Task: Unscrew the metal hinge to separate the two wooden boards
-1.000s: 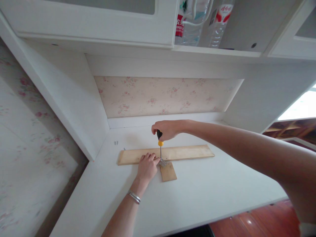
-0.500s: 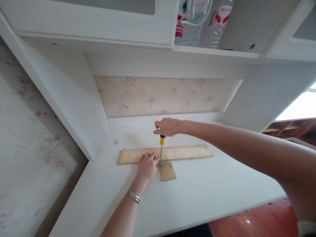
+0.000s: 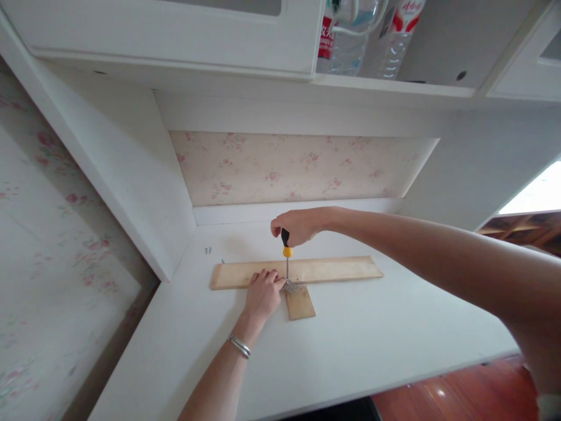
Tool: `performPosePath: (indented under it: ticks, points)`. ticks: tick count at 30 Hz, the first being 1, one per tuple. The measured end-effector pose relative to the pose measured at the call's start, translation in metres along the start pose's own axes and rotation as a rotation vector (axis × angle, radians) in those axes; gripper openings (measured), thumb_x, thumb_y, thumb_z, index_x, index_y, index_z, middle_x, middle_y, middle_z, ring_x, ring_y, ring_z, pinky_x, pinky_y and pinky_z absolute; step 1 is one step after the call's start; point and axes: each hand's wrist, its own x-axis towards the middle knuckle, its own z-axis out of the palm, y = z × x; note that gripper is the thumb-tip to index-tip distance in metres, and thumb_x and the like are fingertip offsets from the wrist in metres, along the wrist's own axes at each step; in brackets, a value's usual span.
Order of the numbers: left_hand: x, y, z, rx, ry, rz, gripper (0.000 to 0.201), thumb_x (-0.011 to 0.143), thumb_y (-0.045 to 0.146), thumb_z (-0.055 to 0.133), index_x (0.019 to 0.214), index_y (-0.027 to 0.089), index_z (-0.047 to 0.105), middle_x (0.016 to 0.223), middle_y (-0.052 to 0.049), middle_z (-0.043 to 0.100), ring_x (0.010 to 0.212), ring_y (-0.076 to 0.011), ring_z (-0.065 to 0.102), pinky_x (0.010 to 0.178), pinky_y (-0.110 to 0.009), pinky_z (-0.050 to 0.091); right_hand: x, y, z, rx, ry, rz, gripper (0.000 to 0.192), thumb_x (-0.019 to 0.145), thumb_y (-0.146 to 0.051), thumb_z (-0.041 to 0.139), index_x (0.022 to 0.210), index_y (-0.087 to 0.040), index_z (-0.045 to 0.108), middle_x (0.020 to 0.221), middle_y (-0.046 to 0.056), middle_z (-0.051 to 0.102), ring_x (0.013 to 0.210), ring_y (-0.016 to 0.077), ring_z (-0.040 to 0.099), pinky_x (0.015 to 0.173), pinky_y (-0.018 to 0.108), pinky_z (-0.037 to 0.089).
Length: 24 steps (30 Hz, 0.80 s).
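My right hand (image 3: 302, 226) is closed around the handle of a screwdriver (image 3: 287, 251), black and yellow, held upright. Its thin shaft points down to a small metal hinge (image 3: 291, 286) at the front edge of a long wooden board (image 3: 333, 269). My left hand (image 3: 263, 295) lies over the board, fingers bent, the tips of thumb and forefinger at the hinge. A short square wooden piece (image 3: 301, 303) lies in front of the long board, its back edge under the hinge. The screwdriver tip and any screw beneath it are too small to make out.
Two small screws (image 3: 208, 250) lie at the back left of the white worktop (image 3: 372, 327), and another small piece of metal (image 3: 222, 261) is behind the board. Overhead, a cabinet shelf (image 3: 394, 85) holds plastic bottles (image 3: 397, 49). A white side panel (image 3: 118, 169) rises at left.
My right hand has turned on the screwdriver handle, its fingers curling in and more of the black grip showing. My left hand stays at the hinge. The view has shifted slightly.
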Motion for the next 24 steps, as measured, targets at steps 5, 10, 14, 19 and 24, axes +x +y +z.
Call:
performPosePath:
  ticks: [5,10,14,19,24]
  points:
    - [0.000,0.000,-0.001,-0.001,0.002,-0.002,0.034,0.088,0.016,0.041,0.104,0.030,0.066,0.101,-0.006,0.060,0.096,-0.0199,0.047,0.083,-0.036,0.034,-0.001,0.002,0.003,0.003,-0.009,0.144,0.036,0.079,-0.044,0.048,0.102,-0.017,0.058,0.069,0.003,0.066,0.046,0.0127,0.055,0.054,0.026,0.039]
    - [-0.001,0.000,0.000,-0.011,0.004,0.005,0.035,0.087,0.014,0.042,0.106,0.031,0.066,0.100,-0.007,0.060,0.096,-0.0214,0.047,0.082,-0.037,0.035,-0.009,0.008,0.003,0.017,0.077,-0.149,0.028,0.066,-0.014,0.056,0.093,-0.020,0.063,0.091,0.002,0.067,0.074,0.0140,0.059,0.061,0.022,0.038]
    - [-0.001,0.000,0.001,-0.025,0.008,-0.009,0.034,0.087,0.014,0.043,0.106,0.031,0.066,0.102,-0.006,0.059,0.097,-0.0207,0.047,0.082,-0.037,0.036,-0.020,0.019,-0.002,0.071,0.061,-0.222,0.035,0.058,0.001,0.045,0.081,-0.018,0.063,0.081,0.000,0.066,0.073,0.0124,0.056,0.061,0.020,0.037]
    - [-0.001,0.000,0.002,-0.075,0.019,-0.009,0.033,0.087,0.016,0.045,0.106,0.032,0.065,0.103,-0.004,0.059,0.096,-0.0193,0.048,0.084,-0.035,0.037,-0.044,0.036,0.012,0.105,0.350,-0.165,0.036,0.059,0.003,0.043,0.082,-0.018,0.062,0.085,0.001,0.065,0.078,0.0131,0.055,0.069,0.022,0.037]
    - [-0.002,0.000,0.002,-0.062,0.047,0.001,0.040,0.086,0.011,0.045,0.121,0.026,0.055,0.112,-0.004,0.059,0.102,-0.0187,0.048,0.090,-0.034,0.036,-0.083,0.058,0.088,0.459,0.664,0.185,0.022,0.064,-0.009,0.051,0.082,-0.019,0.058,0.082,-0.001,0.062,0.074,0.0136,0.053,0.066,0.024,0.036]
